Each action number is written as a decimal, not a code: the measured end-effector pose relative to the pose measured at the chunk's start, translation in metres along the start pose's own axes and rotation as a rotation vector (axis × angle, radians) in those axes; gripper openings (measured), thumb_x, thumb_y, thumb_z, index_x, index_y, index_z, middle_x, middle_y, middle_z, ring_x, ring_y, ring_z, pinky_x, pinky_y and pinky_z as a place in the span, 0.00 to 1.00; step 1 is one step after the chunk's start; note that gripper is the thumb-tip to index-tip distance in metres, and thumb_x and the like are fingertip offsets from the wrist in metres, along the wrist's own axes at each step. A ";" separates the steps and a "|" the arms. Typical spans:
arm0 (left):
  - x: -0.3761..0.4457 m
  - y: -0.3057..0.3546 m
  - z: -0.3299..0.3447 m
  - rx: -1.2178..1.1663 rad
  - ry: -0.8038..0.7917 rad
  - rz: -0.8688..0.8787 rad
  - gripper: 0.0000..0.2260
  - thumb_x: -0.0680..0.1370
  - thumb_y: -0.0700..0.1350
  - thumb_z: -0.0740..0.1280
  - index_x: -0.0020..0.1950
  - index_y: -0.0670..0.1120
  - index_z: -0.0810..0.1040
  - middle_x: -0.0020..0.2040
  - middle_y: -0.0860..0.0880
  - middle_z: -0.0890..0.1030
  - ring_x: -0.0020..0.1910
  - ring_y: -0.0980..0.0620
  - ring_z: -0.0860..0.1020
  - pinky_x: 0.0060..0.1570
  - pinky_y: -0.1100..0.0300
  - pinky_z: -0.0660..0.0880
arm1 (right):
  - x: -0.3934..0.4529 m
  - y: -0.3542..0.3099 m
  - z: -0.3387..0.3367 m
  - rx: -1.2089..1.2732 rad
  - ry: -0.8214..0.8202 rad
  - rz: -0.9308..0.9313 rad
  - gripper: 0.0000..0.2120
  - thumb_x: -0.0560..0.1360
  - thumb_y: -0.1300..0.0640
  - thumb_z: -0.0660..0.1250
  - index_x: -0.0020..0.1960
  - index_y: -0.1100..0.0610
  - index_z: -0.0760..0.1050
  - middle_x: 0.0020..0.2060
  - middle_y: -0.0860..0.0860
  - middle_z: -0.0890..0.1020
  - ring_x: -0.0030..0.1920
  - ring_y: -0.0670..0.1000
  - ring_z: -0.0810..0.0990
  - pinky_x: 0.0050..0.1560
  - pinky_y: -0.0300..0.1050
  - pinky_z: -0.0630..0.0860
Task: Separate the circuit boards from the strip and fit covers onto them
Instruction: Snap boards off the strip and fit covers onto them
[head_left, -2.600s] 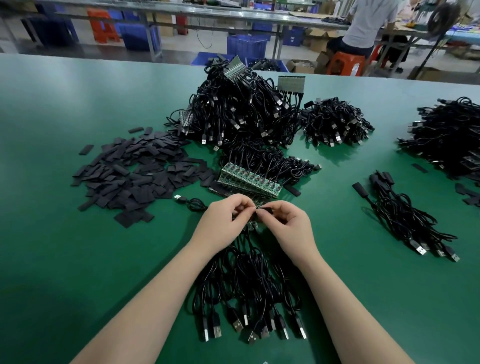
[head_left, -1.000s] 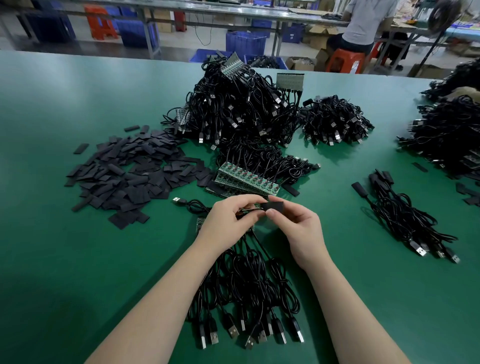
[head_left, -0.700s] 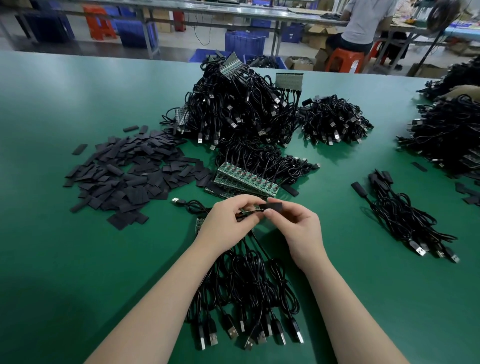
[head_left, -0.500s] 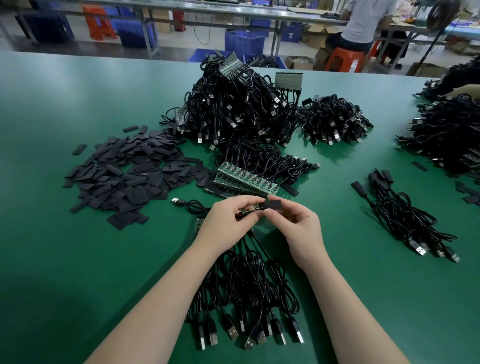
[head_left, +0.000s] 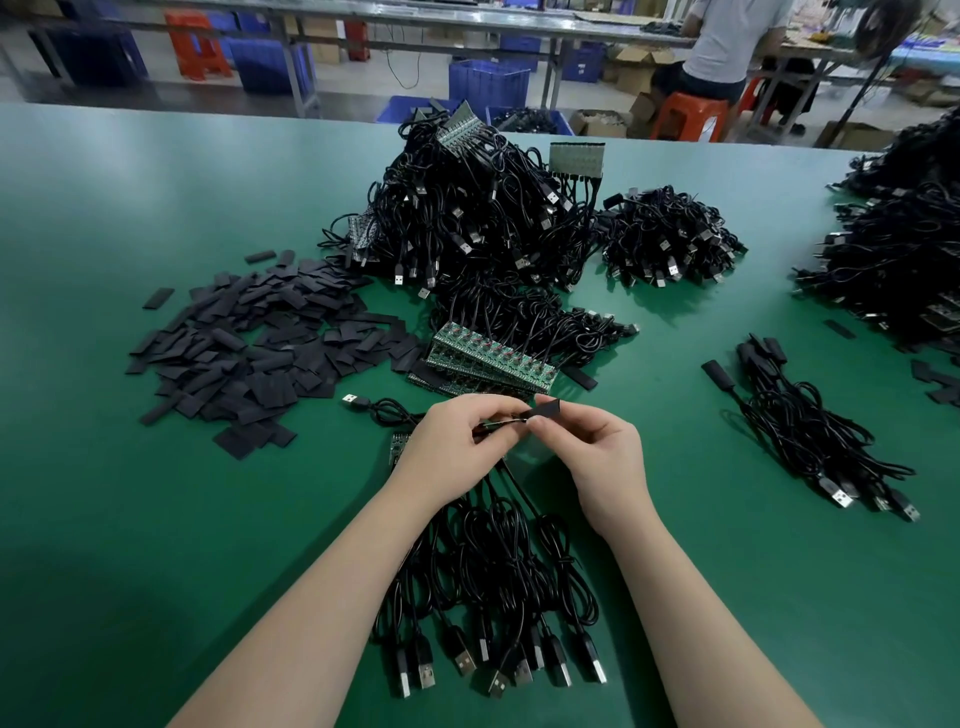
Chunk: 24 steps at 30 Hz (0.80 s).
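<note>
My left hand (head_left: 457, 447) pinches a small circuit board with its black cable, the board mostly hidden by my fingers. My right hand (head_left: 592, 452) pinches a black cover sleeve (head_left: 545, 411) and holds it over the board's end. Under my wrists lies a bundle of black USB cables (head_left: 493, 597) joined to a partly hidden strip of boards (head_left: 397, 448). Just beyond my hands lie green strips of circuit boards (head_left: 493, 361) with cables attached. A heap of loose black covers (head_left: 249, 353) lies at the left.
A tall pile of cabled board strips (head_left: 467, 208) stands at the centre back, a smaller cable pile (head_left: 670, 239) to its right. A row of covered cables (head_left: 810, 431) lies at the right, more piles (head_left: 904, 260) at the far right. A person sits at another bench.
My hands rose a little off the table and drew apart slightly. The black cover came into view in my right fingers and now sits tilted over the board's end.
</note>
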<state>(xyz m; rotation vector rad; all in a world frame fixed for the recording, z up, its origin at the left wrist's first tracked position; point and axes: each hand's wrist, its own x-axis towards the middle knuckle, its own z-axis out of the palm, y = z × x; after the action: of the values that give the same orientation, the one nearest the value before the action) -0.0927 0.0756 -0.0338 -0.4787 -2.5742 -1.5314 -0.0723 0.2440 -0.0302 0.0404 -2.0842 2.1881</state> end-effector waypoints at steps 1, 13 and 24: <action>0.000 0.000 0.000 -0.003 0.002 0.001 0.11 0.72 0.61 0.65 0.55 0.68 0.75 0.49 0.65 0.81 0.51 0.65 0.79 0.53 0.58 0.78 | 0.000 0.000 0.000 0.000 -0.001 -0.002 0.09 0.70 0.59 0.77 0.45 0.45 0.87 0.46 0.45 0.87 0.46 0.45 0.85 0.47 0.37 0.79; -0.001 0.003 -0.001 -0.100 0.032 -0.022 0.12 0.71 0.55 0.71 0.53 0.67 0.79 0.46 0.63 0.80 0.39 0.62 0.81 0.40 0.67 0.76 | 0.000 0.000 0.002 0.083 0.069 -0.004 0.11 0.73 0.61 0.75 0.45 0.44 0.86 0.38 0.47 0.86 0.39 0.43 0.82 0.43 0.35 0.77; -0.001 0.004 -0.001 -0.022 0.019 0.008 0.13 0.74 0.56 0.68 0.57 0.69 0.76 0.52 0.64 0.81 0.55 0.66 0.77 0.56 0.57 0.77 | -0.002 -0.003 0.001 0.139 0.011 -0.007 0.11 0.68 0.54 0.76 0.49 0.42 0.86 0.41 0.47 0.86 0.41 0.42 0.82 0.45 0.34 0.78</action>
<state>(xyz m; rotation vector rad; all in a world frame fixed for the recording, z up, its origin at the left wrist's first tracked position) -0.0903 0.0759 -0.0301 -0.4734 -2.5413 -1.5556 -0.0701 0.2428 -0.0275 0.0484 -1.9197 2.3199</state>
